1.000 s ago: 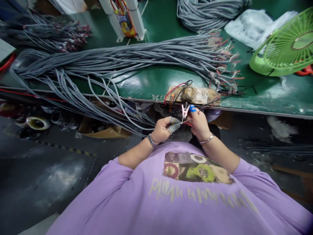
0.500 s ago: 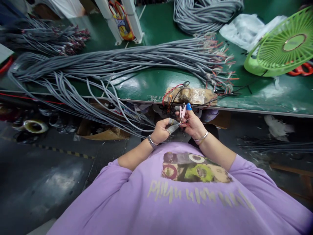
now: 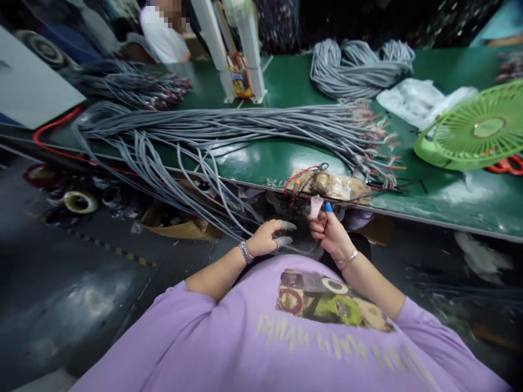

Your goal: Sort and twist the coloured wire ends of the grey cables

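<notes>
My left hand [image 3: 265, 238], its thumb and forefinger in grey finger covers, is at the front of my shirt. Those two fingertips stand apart; a grey cable seems held lower in the hand, with thin pale wires [image 3: 301, 250] showing beyond the thumb, though the grip is partly hidden. To its right, my right hand [image 3: 332, 231] is closed on a pink clip [image 3: 316, 207], its thumb in a blue cover. Loose grey cables [image 3: 204, 198] hang over the bench edge toward my left hand. Just beyond my right hand lies a worn wooden block [image 3: 347, 188] with wires.
Across the green bench [image 3: 253, 158] stretches a long bundle of grey cables [image 3: 229, 122] with stripped ends. A green fan [image 3: 488, 126], a plastic bag [image 3: 412, 103] and red-handled scissors [image 3: 506, 165] are at right. Coiled cables [image 3: 359, 68] lie behind. A cardboard box [image 3: 180, 223] sits below.
My hands have moved apart, the right away from the left with the pink clip, now turned. My left thumb and forefinger have spread. The view has tilted up, showing more of the far bench.
</notes>
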Available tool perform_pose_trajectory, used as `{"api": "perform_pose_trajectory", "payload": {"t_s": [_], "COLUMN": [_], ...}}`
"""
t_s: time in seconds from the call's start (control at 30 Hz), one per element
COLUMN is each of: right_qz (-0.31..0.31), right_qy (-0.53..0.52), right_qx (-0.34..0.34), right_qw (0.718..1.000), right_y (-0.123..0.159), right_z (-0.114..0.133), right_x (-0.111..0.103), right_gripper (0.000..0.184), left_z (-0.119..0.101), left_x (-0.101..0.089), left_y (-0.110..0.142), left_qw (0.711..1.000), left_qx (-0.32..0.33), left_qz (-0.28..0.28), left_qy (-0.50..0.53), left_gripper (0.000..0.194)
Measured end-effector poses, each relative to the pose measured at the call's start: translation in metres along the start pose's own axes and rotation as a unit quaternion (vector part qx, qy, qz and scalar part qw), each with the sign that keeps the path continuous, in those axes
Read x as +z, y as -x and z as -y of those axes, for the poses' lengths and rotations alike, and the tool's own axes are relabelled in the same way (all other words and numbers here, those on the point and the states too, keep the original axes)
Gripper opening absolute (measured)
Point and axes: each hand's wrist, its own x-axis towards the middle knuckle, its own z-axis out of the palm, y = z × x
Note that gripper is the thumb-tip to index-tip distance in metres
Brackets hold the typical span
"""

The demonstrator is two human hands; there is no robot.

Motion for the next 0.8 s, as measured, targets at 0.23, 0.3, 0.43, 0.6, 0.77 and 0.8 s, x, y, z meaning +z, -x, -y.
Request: {"api": "perform_pose_trajectory", "payload": {"t_s": [0.23, 0.3, 0.43, 0.6, 0.77, 0.8], "right_qz": [0.002, -0.003, -0.020, -0.041, -0.033, -0.031], "right_qy": [0.078, 0.104, 0.130, 0.134, 0.133, 0.136], "right_qx": [0.005, 0.011, 0.021, 0.019, 0.020, 0.021], "right_qw": [0.997, 0.995, 0.991, 0.990, 0.990, 0.990], "right_y": [-0.007, -0.006, -0.001, 0.003, 0.001, 0.000], "right_z": [-0.009, -0.012, -0.016, -0.019, -0.025, -0.026], "right_x": [-0.012, -0.013, -0.013, -0.012, -0.010, -0.010], "right_gripper": [0.040, 0.039, 0.040, 0.046, 0.045, 0.044], "left_z": [0.008, 0.010, 0.015, 0.014, -0.002, -0.007], "left_x": [-0.093, -0.123, -0.168, -0.189, -0.197, -0.201], "left_y": [-0.100, -0.136, -0.184, -0.199, -0.179, -0.174], "left_qw": [0.957, 0.921, 0.853, 0.834, 0.870, 0.882], "left_qx": [0.015, -0.021, -0.165, -0.219, -0.143, -0.123], "left_qz": [-0.155, -0.147, -0.153, -0.095, -0.003, -0.034], "left_qy": [-0.244, -0.361, -0.471, -0.497, -0.471, -0.454], "left_gripper": [0.035, 0.037, 0.053, 0.066, 0.043, 0.043]}}
